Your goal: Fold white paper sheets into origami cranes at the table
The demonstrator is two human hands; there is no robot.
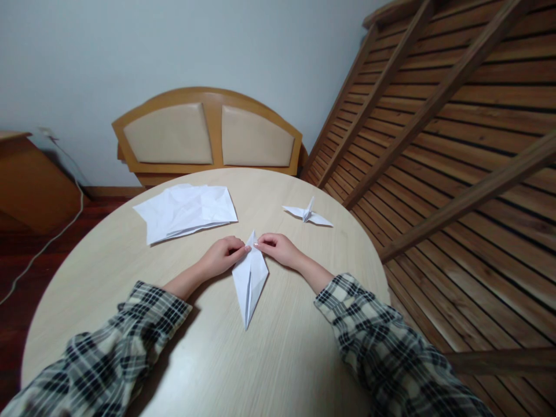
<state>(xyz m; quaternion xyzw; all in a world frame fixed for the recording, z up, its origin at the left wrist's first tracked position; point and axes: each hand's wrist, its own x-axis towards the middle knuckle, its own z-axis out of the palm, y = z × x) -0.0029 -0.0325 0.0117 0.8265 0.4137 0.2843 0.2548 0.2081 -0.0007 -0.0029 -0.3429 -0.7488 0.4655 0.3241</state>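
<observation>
A long, kite-shaped piece of folded white paper (251,278) lies on the round pale wooden table (208,359), its sharp tip pointing toward me. My left hand (223,255) pinches its upper left edge with curled fingers. My right hand (277,248) pinches the upper right edge beside the top point. Both sleeves are plaid.
A finished white paper crane (308,212) stands on the table to the right, beyond my hands. A loose stack of crumpled white sheets (186,211) lies at the back left. Behind the table is a padded wooden chair back (208,134); a slatted wooden frame (456,150) leans at right.
</observation>
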